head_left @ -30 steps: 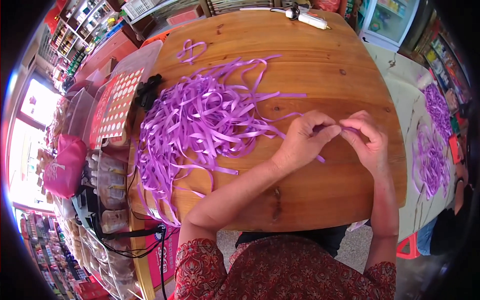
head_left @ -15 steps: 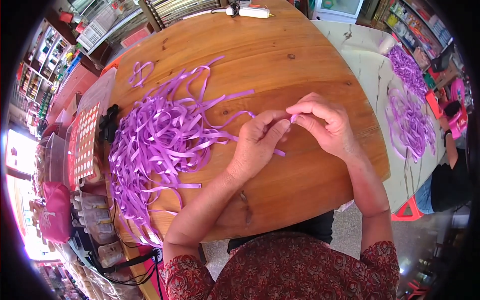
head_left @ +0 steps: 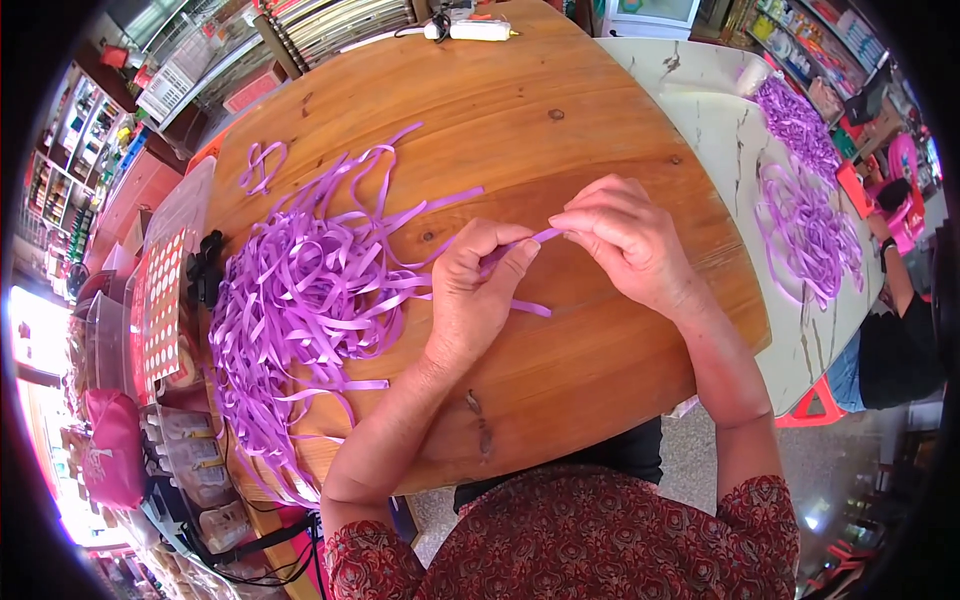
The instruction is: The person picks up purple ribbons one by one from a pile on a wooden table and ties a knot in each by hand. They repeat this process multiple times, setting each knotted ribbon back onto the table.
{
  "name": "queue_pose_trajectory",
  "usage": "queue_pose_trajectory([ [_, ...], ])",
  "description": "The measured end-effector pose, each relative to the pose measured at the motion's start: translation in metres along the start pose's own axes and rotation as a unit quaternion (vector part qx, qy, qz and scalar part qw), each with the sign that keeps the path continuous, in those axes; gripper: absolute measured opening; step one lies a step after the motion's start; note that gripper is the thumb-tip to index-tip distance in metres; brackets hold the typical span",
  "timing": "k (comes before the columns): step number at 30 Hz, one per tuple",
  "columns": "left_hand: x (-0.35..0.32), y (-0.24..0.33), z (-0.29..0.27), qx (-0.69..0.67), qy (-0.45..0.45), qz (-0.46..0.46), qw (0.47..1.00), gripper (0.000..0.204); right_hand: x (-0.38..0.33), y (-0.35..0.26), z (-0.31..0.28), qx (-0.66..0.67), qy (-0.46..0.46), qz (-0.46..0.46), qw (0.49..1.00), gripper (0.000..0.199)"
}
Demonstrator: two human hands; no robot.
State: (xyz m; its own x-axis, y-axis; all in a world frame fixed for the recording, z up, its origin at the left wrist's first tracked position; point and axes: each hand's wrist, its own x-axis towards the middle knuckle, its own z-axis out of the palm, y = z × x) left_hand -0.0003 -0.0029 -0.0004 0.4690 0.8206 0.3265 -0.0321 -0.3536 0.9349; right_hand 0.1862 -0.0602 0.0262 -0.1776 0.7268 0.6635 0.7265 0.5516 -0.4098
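Observation:
Both my hands hold one purple ribbon (head_left: 547, 236) over the wooden table. My left hand (head_left: 478, 280) pinches it between thumb and forefinger. Just to its right, my right hand (head_left: 628, 240) grips the ribbon's end with its fingertips, and a short taut stretch shows between the two hands. Another ribbon piece (head_left: 531, 309) sticks out below my left hand; whether it belongs to the same strip is hidden. Left of my hands lies a big tangled heap of purple ribbons (head_left: 300, 290), some loose ends trailing toward my left wrist. A small looped ribbon (head_left: 263, 168) lies apart beyond the heap.
The wooden table (head_left: 560, 400) meets a white marbled table (head_left: 700, 100) on the right, which carries more purple ribbons (head_left: 810, 230). A white power strip (head_left: 480, 30) lies at the far edge. Plastic boxes (head_left: 190, 455) and cables stand left. Another person's arm (head_left: 898, 275) shows far right.
My hands have drawn apart, so a stretch of ribbon now shows between them. The left hand has moved a little left. The whole view has shifted slightly.

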Motion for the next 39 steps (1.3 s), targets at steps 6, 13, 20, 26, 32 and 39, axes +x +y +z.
queue_pose_trajectory([
  [6, 0.006, 0.013, -0.009, -0.146, -0.076, -0.119, 0.979, 0.024, 0.001, -0.005, 0.002, -0.068, 0.046, -0.056, 0.995, 0.021],
  [13, 0.000, 0.021, -0.002, -0.137, -0.116, -0.077, 0.981, 0.025, 0.001, -0.013, 0.003, -0.048, 0.090, -0.110, 0.989, 0.022],
  [20, 0.000, 0.011, -0.007, -0.236, -0.100, -0.162, 0.953, 0.014, 0.002, -0.009, 0.001, -0.025, 0.069, -0.078, 0.994, 0.022],
  [26, 0.000, 0.012, -0.008, -0.146, -0.061, -0.126, 0.979, 0.009, 0.003, -0.003, -0.013, 0.047, 0.093, 0.015, 0.994, 0.028],
  [32, 0.000, 0.015, -0.005, -0.023, -0.059, -0.077, 0.995, 0.008, 0.002, -0.009, -0.004, -0.009, 0.002, -0.025, 1.000, 0.036],
  [39, 0.001, 0.015, -0.004, -0.063, -0.081, -0.069, 0.992, 0.007, -0.002, -0.006, -0.001, -0.020, -0.005, -0.037, 0.999, 0.026],
])
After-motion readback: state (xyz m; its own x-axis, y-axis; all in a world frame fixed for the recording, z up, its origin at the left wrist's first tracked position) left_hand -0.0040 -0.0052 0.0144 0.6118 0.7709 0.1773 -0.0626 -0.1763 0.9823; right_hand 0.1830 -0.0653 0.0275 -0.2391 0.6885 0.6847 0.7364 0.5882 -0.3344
